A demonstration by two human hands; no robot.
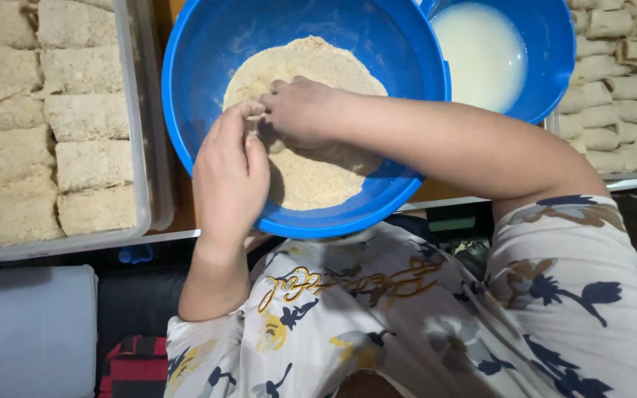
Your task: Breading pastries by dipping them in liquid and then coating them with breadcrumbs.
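A large blue bowl [200, 66] in front of me holds a heap of pale breadcrumbs [311, 180]. Both hands are inside it, meeting over the crumbs. My left hand [230, 177] curls its fingers at the left of the heap. My right hand [300, 110] reaches in from the right, fingers bent and pressed against the left hand's fingertips. Between them a small crumb-coated piece seems to be pinched, mostly hidden by the fingers.
A clear tray [138, 147] at left holds several breadcrumbed rolls [86, 166]. A second blue bowl [547, 66] at back right holds white batter [481, 51]. Uncoated pale rolls [613, 88] are stacked at far right. My patterned shirt fills the bottom.
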